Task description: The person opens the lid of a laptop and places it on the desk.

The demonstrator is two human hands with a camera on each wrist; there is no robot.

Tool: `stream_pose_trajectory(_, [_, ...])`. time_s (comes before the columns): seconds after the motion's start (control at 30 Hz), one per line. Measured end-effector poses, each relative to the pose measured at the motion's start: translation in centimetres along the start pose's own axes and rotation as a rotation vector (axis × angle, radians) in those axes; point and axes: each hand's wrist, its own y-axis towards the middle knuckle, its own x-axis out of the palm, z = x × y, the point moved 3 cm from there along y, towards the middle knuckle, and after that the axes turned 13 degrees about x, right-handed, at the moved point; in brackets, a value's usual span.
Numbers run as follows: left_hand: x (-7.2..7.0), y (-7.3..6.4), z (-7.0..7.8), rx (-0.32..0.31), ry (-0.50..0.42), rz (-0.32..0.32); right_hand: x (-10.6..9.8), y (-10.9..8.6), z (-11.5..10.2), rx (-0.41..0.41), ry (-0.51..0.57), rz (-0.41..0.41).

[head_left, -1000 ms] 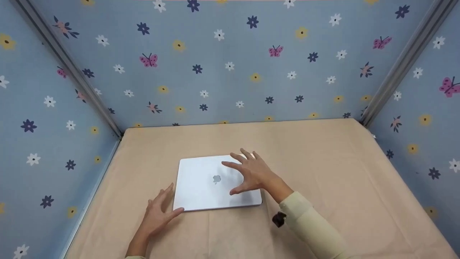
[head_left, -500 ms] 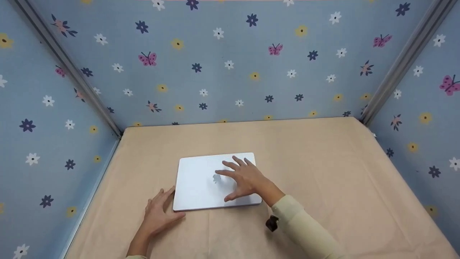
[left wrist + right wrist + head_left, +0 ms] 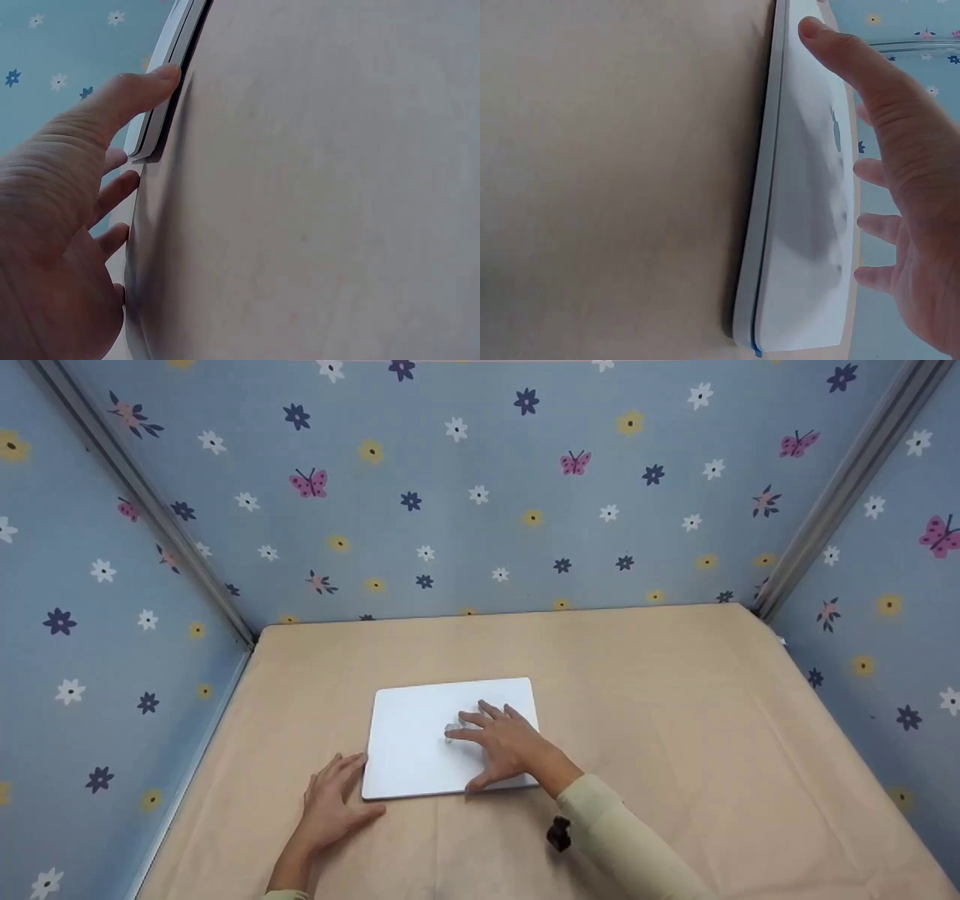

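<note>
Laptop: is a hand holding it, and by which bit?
No grip shows. The left hand is spread open at the near left corner of the laptop; the right hand hovers over the lid.

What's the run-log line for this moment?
closed MacBook: flat on beige tablecloth | left hand: at MacBook's near-left corner, contact unclear | right hand: fingers spread, mostly over MacBook's right half

left grip (image 3: 328,806) with thumb (image 3: 367,812) apart from fingers (image 3: 351,770), right grip (image 3: 508,746) palm down, fingers spread, right forearm (image 3: 626,840) slanting
</note>
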Motion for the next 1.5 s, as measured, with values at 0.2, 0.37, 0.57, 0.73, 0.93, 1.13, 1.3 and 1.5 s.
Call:
stream_pose_trajectory(0.2, [0.2, 0.0, 0.2, -0.004, 0.027, 0.031, 0.6, 0.2, -0.3, -0.001, -0.013, -0.017])
stream_pose_trajectory(0.37, [0.3, 0.0, 0.4, -0.006, 0.043, 0.050, 0.6, 0.2, -0.5, 0.003, -0.043, -0.002])
stream_pose_trajectory(0.57, [0.4, 0.0, 0.3, -0.003, 0.031, 0.067, 0.8, 0.2, -1.0, 0.007, -0.081, -0.002])
stream_pose_trajectory(0.73, [0.5, 0.0, 0.2, 0.002, 0.031, 0.068, 1.0, 0.2, -1.2, 0.014, -0.094, -0.007])
stream_pose_trajectory(0.93, [0.4, 0.1, 0.2, -0.006, 0.025, 0.070, 0.9, 0.3, -1.4, 0.021, -0.094, -0.007])
stream_pose_trajectory(1.13, [0.4, 0.2, 0.2, -0.010, 0.001, 0.069, 0.7, 0.5, -1.5, 0.026, -0.091, -0.014])
stream_pose_trajectory(1.3, [0.3, 0.2, 0.1, -0.007, -0.002, 0.070, 0.5, 0.5, -1.5, 0.029, -0.071, -0.037])
stream_pose_trajectory(1.5, [0.3, 0.3, 0.1, 0.002, -0.013, 0.085, 0.2, 0.6, -1.5, 0.028, -0.071, -0.040])
